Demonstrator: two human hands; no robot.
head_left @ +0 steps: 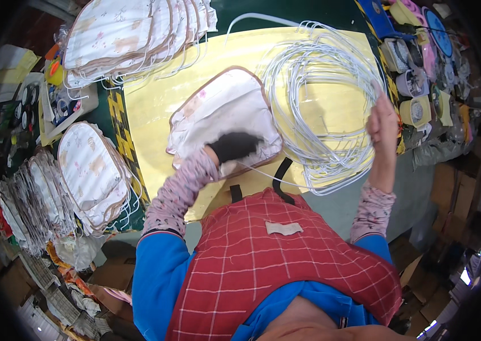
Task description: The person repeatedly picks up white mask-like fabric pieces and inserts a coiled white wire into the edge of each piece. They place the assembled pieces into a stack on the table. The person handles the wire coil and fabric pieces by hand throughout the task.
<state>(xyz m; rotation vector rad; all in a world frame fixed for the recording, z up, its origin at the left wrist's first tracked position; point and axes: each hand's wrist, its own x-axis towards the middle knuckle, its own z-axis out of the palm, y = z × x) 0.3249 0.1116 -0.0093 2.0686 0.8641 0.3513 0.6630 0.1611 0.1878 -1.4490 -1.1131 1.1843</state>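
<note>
Yellow sheeting [149, 148] tops green table [323, 14] amid clutter [414, 82]; blurred left hand [234, 146] over fabric [226, 99], right hand [383, 117] at wire coil [289, 113], grips unclear.

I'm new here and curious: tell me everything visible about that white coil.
The coil is a loose ring of many thin, whitish strands, perhaps plastic. It lies on the yellow sheet, right of the fabric piece. One strand runs toward the gloved left hand; the right hand is at the coil's right edge, contact unclear.

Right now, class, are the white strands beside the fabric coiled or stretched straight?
Mostly coiled: the white strands lie in overlapping loops on the yellow sheet.
</note>
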